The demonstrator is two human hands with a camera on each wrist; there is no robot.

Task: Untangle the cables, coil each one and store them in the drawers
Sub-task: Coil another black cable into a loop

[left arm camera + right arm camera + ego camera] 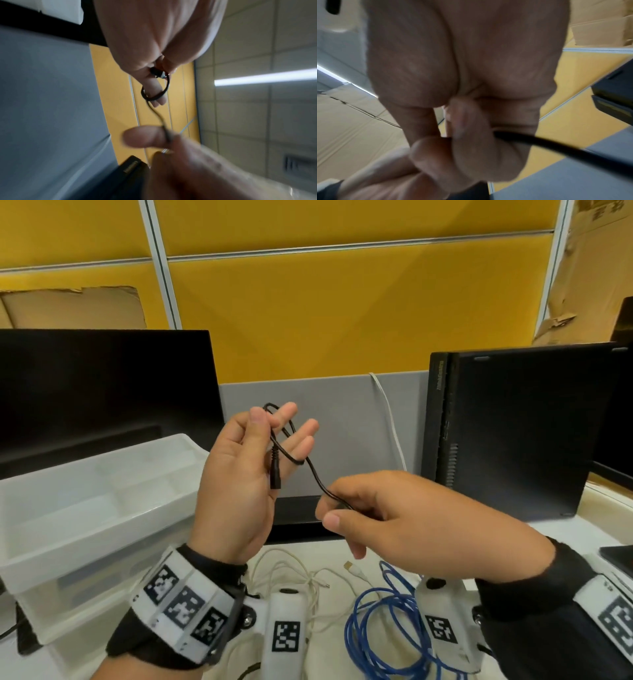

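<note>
A thin black cable (310,465) runs between both hands, raised above the desk. My left hand (253,460) is held palm-up; its thumb pins the cable against the fingers, a loop lies round them and the barrel plug (275,474) hangs by the palm. In the left wrist view the same loop (154,96) circles a finger. My right hand (387,508) pinches the cable lower down, fingers curled round it (539,143). On the desk lie a blue cable (373,621) in loose coils and a white cable (301,577). An open translucent drawer (102,529) stands at left.
A black monitor (102,392) stands behind the drawer and a black computer case (513,433) at right. Yellow and grey partition panels (308,320) close the back. Cardboard (589,268) leans at upper right. A white wire (390,419) hangs down the grey panel.
</note>
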